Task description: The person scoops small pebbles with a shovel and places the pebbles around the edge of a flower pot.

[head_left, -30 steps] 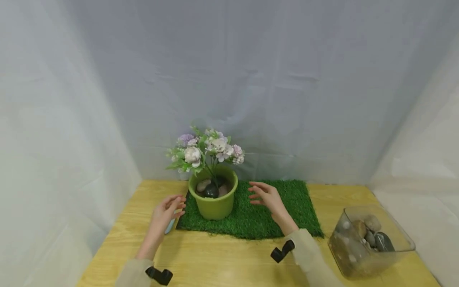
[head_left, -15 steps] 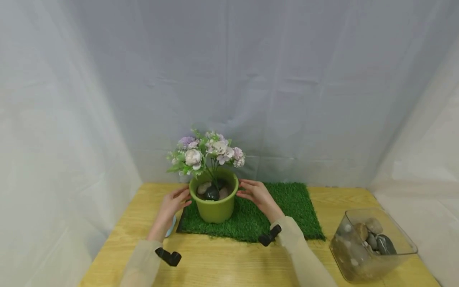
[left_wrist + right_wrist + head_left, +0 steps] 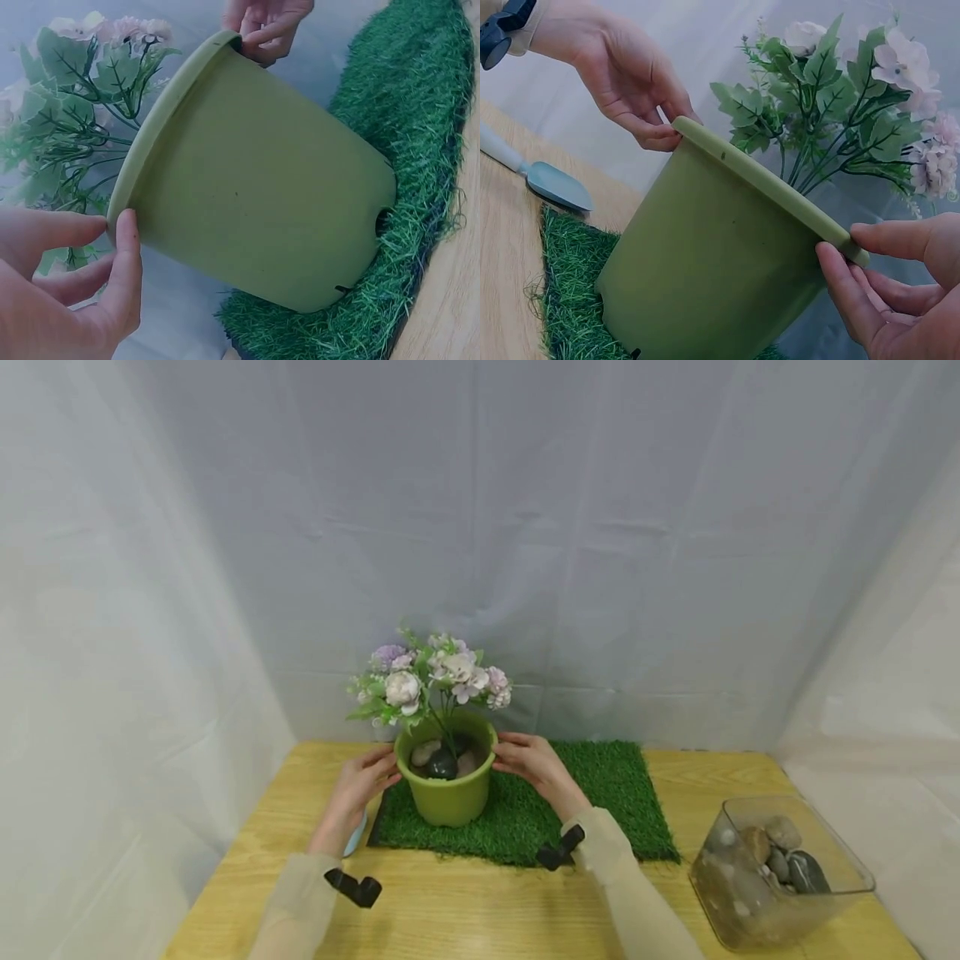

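1. Left hand [image 3: 358, 787] pinches the green pot [image 3: 450, 802] by its rim [image 3: 154, 124].
2. Right hand [image 3: 534, 764] pinches the rim's opposite side.
3. Pot stands upright on turf [image 3: 592, 802] between the 2 hands, holding flowers [image 3: 403, 690] and stones [image 3: 442, 765].
4. Trowel [image 3: 559, 186] at turf's edge; bin [image 3: 840, 893], far right.

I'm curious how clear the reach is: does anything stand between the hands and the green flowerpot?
Nothing visible does: the left hand and right hand pinch opposite sides of the green flowerpot directly. The trowel lies by the grass mat, not between them.
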Demonstrator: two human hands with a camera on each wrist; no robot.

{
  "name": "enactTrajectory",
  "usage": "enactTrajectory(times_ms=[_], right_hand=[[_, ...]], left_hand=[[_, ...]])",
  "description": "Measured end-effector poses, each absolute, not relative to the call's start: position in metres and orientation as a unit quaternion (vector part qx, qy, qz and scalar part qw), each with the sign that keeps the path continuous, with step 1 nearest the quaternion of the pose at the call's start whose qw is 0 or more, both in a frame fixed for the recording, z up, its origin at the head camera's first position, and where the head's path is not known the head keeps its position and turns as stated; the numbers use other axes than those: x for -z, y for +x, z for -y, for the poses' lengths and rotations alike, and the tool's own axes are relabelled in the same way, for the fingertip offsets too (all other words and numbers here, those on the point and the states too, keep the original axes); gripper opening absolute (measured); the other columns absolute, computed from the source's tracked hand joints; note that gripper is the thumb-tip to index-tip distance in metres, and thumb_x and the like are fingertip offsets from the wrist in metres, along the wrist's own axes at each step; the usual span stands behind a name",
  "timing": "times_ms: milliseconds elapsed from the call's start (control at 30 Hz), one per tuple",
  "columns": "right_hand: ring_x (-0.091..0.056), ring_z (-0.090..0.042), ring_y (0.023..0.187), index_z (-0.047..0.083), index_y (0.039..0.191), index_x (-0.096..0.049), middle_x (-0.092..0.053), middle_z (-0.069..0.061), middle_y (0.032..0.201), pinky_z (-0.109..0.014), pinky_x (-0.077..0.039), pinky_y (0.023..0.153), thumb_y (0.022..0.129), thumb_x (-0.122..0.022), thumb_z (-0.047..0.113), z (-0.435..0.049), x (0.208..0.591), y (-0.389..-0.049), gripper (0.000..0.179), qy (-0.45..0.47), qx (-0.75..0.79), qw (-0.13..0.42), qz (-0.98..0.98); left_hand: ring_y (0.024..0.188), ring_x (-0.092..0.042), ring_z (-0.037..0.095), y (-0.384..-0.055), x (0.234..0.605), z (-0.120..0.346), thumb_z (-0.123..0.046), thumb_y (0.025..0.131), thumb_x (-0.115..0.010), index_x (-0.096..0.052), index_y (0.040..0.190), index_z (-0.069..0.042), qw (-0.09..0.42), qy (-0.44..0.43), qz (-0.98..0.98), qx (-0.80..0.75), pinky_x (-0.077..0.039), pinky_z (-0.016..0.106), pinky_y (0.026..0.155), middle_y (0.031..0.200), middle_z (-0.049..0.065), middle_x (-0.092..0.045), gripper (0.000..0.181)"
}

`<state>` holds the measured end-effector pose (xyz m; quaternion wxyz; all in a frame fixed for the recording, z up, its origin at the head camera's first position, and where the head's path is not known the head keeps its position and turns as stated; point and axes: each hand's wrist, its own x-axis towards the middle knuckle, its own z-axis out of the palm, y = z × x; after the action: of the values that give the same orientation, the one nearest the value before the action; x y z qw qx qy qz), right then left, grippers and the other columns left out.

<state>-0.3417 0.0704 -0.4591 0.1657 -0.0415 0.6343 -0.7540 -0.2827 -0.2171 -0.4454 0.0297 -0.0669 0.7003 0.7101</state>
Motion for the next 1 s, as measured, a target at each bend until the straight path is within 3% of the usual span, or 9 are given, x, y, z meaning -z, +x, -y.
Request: enactTrajectory(times_ms=[233, 467, 700, 1000], right_hand=[[-0.071, -0.019, 0.095, -0.006, 0.147, -0.045, -0.058, -0.030, 0.135, -0.040, -0.055, 0.095, 0.097, -0.066, 0.001, -0.063, 0.463, -0.342, 0.055, -0.029, 0.750, 0.154, -0.643], [-0.071, -0.018, 0.093, -0.006, 0.143, -0.052, -0.057, -0.027, 0.139, -0.035, -0.058, 0.088, 0.095, -0.067, 0.000, -0.055, 0.462, -0.337, 0.050, 0.005, 0.749, 0.128, -0.650], [-0.070, -0.014, 0.089, -0.003, 0.139, -0.057, -0.056, -0.024, 0.141, -0.036, -0.056, 0.092, 0.096, -0.066, 0.001, -0.052, 0.451, -0.331, 0.045, -0.005, 0.752, 0.113, -0.650], [-0.069, -0.017, 0.097, -0.003, 0.142, -0.055, -0.054, -0.024, 0.144, -0.037, -0.055, 0.094, 0.097, -0.065, 0.002, -0.056, 0.453, -0.327, 0.046, -0.001, 0.746, 0.103, -0.659]], left_hand=[[0.133, -0.051, 0.036, -0.288, 0.453, 0.224, -0.007, 0.107, -0.048, -0.036, 0.151, 0.010, 0.033, -0.068, -0.683, -0.727, -0.052, 0.027, 0.097, 0.154, 0.029, -0.039, 0.049], [0.135, -0.048, 0.038, -0.290, 0.459, 0.229, -0.008, 0.107, -0.049, -0.039, 0.151, 0.007, 0.036, -0.063, -0.680, -0.730, -0.052, 0.027, 0.097, 0.153, 0.027, -0.041, 0.047], [0.138, -0.045, 0.041, -0.292, 0.453, 0.232, -0.010, 0.107, -0.049, -0.036, 0.152, 0.007, 0.035, -0.044, -0.678, -0.733, -0.052, 0.025, 0.096, 0.158, 0.025, -0.034, 0.050], [0.136, -0.047, 0.041, -0.293, 0.451, 0.228, -0.009, 0.107, -0.049, -0.041, 0.151, 0.005, 0.034, -0.033, -0.673, -0.738, -0.047, 0.038, 0.106, 0.154, 0.025, -0.041, 0.047]])
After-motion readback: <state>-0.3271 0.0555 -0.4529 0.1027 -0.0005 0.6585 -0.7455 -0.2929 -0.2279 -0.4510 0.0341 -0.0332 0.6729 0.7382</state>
